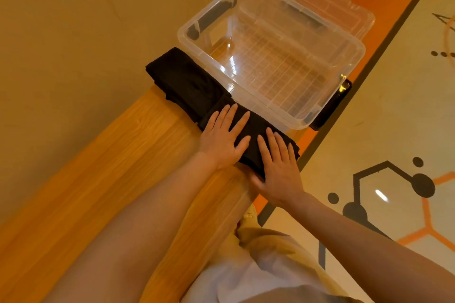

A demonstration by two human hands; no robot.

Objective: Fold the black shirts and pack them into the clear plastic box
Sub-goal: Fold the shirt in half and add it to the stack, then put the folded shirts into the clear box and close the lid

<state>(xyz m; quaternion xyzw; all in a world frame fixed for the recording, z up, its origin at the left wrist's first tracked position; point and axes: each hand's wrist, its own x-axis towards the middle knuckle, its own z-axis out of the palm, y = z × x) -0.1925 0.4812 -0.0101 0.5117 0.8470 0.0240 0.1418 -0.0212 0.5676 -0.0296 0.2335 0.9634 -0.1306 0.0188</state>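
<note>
Pressing the black shirt [256, 138], both flat hands' grip wide, beside the bare clear box [270, 56].

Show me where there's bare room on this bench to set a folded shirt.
Bare wood runs from the shirts toward the person, left of the left hand. The box holds nothing. Crowded: the strip against the box, where both the left and right hand press flat on a shirt.

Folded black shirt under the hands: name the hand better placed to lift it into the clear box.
Probably right. The right hand lies flat on the folded shirt at its end beside the clear box's near wall; the left hand presses farther left.
</note>
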